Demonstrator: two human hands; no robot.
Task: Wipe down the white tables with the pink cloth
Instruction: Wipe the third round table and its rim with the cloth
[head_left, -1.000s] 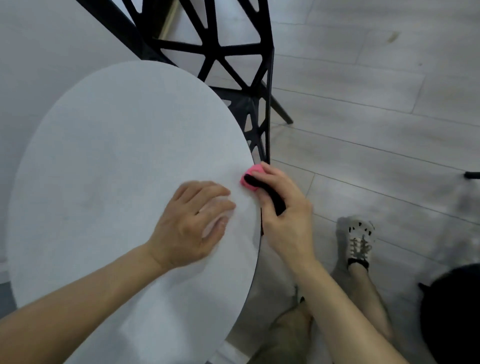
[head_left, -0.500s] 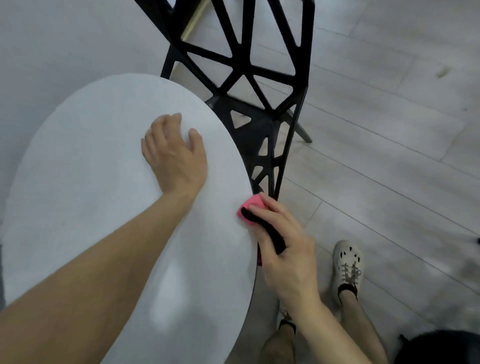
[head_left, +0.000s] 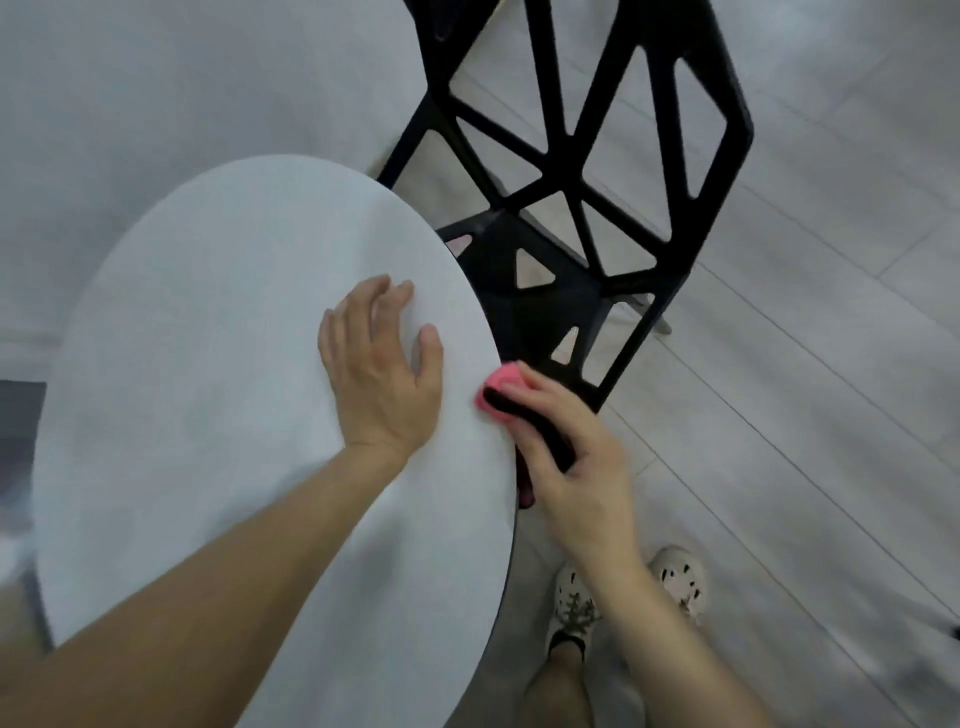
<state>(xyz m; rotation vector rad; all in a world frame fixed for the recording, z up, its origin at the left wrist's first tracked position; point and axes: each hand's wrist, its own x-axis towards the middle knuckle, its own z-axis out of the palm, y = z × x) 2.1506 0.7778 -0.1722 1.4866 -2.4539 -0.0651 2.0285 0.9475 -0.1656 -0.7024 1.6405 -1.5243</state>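
A pale grey plank floor (head_left: 831, 260) is seen across the right side and the bottom of the view. Most of the left half is taken up by a round white table (head_left: 208, 364), seen from above. A black chair (head_left: 540, 312) with an open lattice of triangular gaps is placed just beyond the table's far right rim, its seat partly tucked under the tabletop.

The left hand (head_left: 382, 374) is laid flat on the tabletop near the right rim, with the fingers straight, slightly spread and grasping nothing. The right hand (head_left: 571, 457) is held at the rim itself, just beside the left hand, with its fingers curled round the pink cloth (head_left: 501, 382).

Two pale shoes (head_left: 574, 605) are seen on the floor below the right forearm, next to the table's near edge.

The cloth is bunched and pressed against the table's right edge, its tip lying on the top surface and a darker fold hanging below the rim. A black strip (head_left: 535, 428) is gripped along with it; whether it is part of the cloth cannot be told.
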